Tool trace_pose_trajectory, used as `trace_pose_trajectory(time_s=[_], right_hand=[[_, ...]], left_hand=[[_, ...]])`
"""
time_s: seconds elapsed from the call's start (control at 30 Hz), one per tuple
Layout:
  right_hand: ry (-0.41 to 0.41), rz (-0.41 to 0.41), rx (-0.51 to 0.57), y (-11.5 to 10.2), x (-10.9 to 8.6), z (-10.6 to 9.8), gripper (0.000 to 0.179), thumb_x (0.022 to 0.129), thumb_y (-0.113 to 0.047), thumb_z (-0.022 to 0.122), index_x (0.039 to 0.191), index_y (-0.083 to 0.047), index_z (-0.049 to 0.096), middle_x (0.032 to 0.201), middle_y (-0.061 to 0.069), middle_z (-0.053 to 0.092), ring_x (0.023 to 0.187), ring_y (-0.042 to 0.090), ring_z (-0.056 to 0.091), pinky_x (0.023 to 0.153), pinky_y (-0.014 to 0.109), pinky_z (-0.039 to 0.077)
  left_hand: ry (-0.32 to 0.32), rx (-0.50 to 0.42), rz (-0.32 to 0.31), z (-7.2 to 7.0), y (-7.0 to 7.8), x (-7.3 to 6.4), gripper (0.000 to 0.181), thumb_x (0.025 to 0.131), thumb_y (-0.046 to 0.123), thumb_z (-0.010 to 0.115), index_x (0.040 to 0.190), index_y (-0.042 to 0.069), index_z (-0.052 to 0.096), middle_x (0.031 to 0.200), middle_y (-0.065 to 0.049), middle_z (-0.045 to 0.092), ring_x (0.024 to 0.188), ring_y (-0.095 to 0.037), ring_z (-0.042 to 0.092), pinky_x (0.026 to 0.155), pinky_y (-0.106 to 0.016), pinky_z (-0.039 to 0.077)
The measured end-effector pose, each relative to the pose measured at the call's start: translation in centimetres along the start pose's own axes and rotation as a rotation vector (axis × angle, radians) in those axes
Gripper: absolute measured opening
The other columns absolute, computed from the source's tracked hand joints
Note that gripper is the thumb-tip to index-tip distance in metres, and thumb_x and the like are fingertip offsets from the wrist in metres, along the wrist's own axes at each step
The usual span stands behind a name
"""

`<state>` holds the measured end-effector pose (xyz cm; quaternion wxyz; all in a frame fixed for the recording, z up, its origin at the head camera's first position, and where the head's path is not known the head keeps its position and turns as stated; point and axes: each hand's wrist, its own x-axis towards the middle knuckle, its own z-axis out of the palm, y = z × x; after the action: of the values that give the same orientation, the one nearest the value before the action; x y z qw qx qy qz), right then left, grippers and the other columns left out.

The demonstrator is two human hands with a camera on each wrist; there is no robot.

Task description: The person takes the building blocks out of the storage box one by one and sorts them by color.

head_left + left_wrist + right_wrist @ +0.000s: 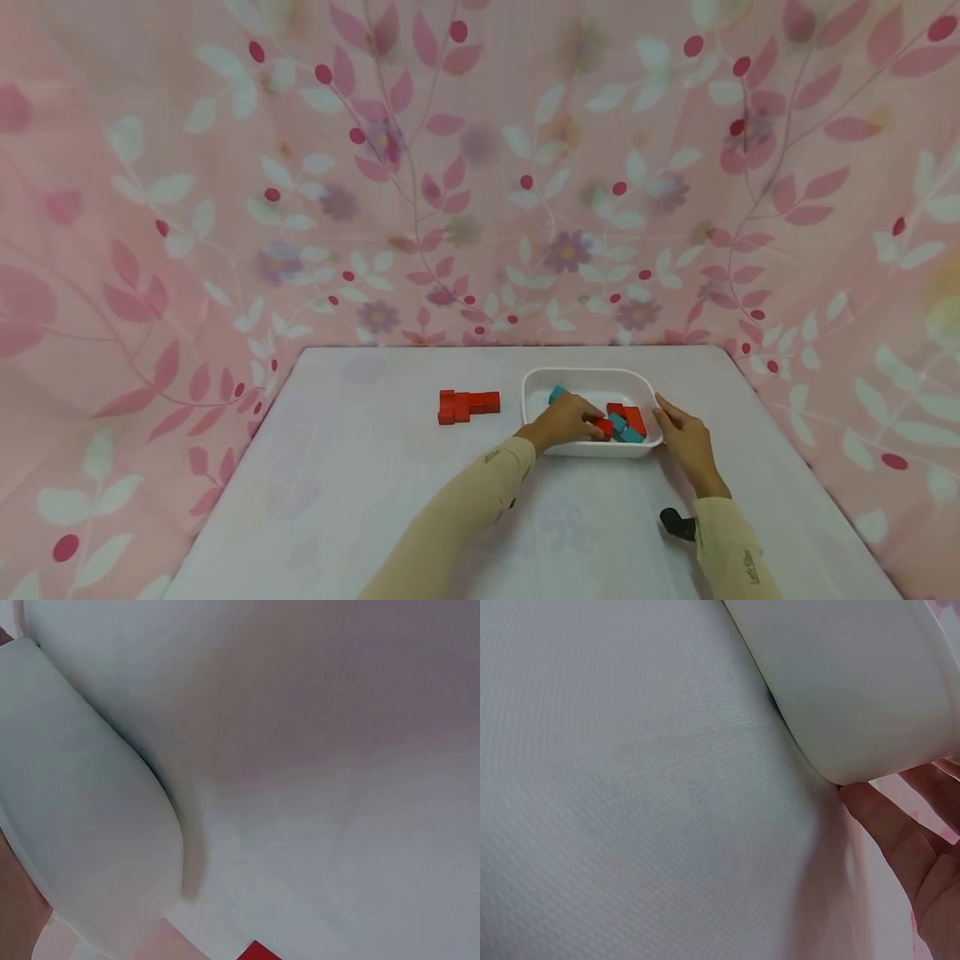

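Patterned sheeting [480,175] bounds 3 sides: upper frame, left edge, right edge. Ground pink; print of pink and white leaves, dark pink dots, blurred purple flowers. Table [322,475], lower half: white covering [630,802], finely woven, faint floral print; side edges splay toward lower corners. Lighting soft, shadows diffuse.

In the head view, looks forward and down across the table [315,500]; in both wrist views, looks from close beside the tub [862,682], shared by all three.
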<state>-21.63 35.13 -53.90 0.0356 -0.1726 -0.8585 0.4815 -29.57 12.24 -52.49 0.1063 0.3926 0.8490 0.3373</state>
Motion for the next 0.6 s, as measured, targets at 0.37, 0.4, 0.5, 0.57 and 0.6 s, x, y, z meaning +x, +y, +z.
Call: trace_pose_trajectory(time_s=[0.37,0.4,0.5,0.57,0.6], right_hand=[[-0.013,-0.002,-0.004,0.0,-0.3,0.2,0.056,0.102,-0.046,0.045,0.151,-0.022,0.031,0.155,0.016,0.030,0.129,0.037,0.040,0.093,0.038,0.051],[-0.010,-0.008,-0.005,0.0,-0.3,0.1,0.056,0.102,-0.045,0.044,0.151,-0.022,0.031,0.154,0.016,0.030,0.130,0.037,0.039,0.096,0.042,0.049],[-0.004,-0.017,-0.004,-0.1,-0.3,0.0,0.055,0.103,-0.043,0.045,0.151,-0.021,0.032,0.154,0.017,0.031,0.136,0.040,0.035,0.101,0.049,0.043],[-0.004,-0.013,-0.011,-0.1,-0.3,-0.1,0.054,0.103,-0.043,0.045,0.151,-0.021,0.032,0.154,0.018,0.031,0.135,0.040,0.036,0.100,0.049,0.044],[-0.008,-0.008,-0.011,-0.2,-0.4,-0.1,0.055,0.103,-0.043,0.044,0.151,-0.021,0.031,0.154,0.018,0.031,0.132,0.040,0.038,0.098,0.047,0.047]], left_hand=[[0.009,-0.022,0.082,-2.0,-0.1,-0.7,0.040,0.082,0.021,0.078,0.119,0.008,0.071,0.109,0.005,0.071,0.096,0.002,0.061,0.085,-0.011,0.046],[0.014,-0.024,0.080,-2.5,-0.1,-0.8,0.041,0.082,0.022,0.078,0.120,0.007,0.070,0.110,0.005,0.071,0.098,0.001,0.061,0.086,-0.011,0.046],[0.044,-0.029,0.047,-3.7,-0.2,-1.0,0.042,0.083,0.025,0.077,0.122,0.009,0.070,0.112,0.008,0.070,0.101,0.000,0.060,0.087,-0.013,0.046],[0.071,-0.042,0.024,-4.5,-0.4,-1.3,0.043,0.083,0.026,0.077,0.122,0.012,0.070,0.112,0.009,0.070,0.103,-0.001,0.060,0.088,-0.014,0.046],[0.083,-0.052,0.012,-4.9,-0.5,-1.4,0.042,0.083,0.026,0.077,0.123,0.013,0.070,0.113,0.010,0.069,0.104,-0.002,0.060,0.089,-0.015,0.047]])
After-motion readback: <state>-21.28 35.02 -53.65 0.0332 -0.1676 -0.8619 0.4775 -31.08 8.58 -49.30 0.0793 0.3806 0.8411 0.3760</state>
